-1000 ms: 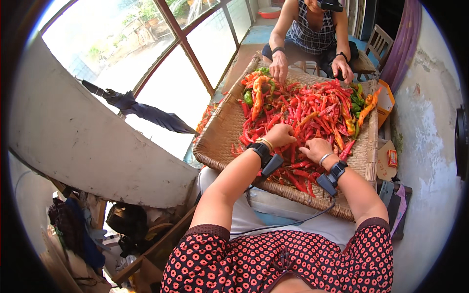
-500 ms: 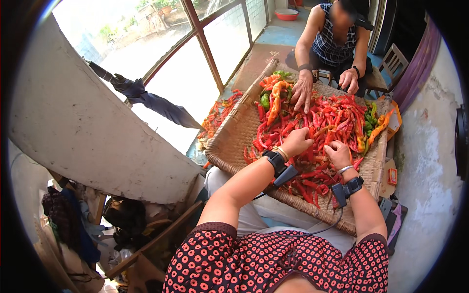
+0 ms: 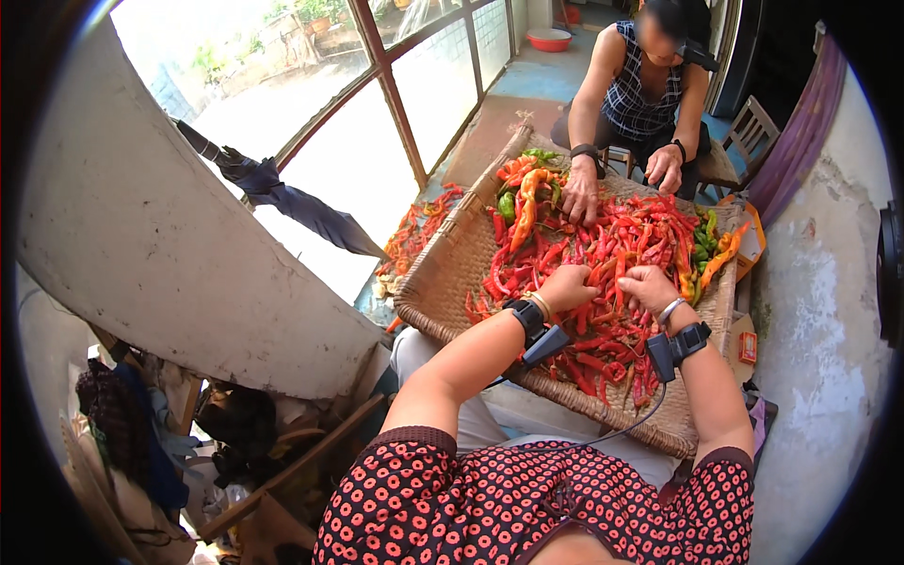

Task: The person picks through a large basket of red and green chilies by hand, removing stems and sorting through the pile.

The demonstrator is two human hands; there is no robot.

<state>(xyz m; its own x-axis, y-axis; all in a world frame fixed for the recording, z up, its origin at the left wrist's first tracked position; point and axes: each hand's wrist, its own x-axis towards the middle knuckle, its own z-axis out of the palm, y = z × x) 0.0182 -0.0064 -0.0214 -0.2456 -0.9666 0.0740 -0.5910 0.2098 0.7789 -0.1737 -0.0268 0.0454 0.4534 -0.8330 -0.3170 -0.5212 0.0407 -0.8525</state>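
Note:
Red chili peppers [image 3: 603, 363] lie heaped in a shallow woven basket [image 3: 438, 287] in front of me. My left hand [image 3: 568, 288] is over the middle of the heap, fingers curled together; what they pinch, if anything, is hidden. Just to its right, my right hand [image 3: 650, 290] is closed, thumb and fingertips meeting on a slim red chili pepper [image 3: 620, 271]. Orange peppers [image 3: 527, 207] and green peppers [image 3: 507, 206] lie at the far left of the heap, with more green ones [image 3: 704, 235] at the right.
Across the basket sits a person whose hand [image 3: 581, 196] rests on the peppers. More peppers [image 3: 414, 231] lie on the floor left of the basket. A folded umbrella [image 3: 301, 207] leans by the window. A wooden chair [image 3: 749, 141] and cardboard box [image 3: 750, 240] stand at right; a red basin [image 3: 549, 40] is behind.
My right hand has shifted slightly left and up, while my left hand has moved a little down. The other person's left-side hand has shifted slightly left, its fingers lower among the peppers.

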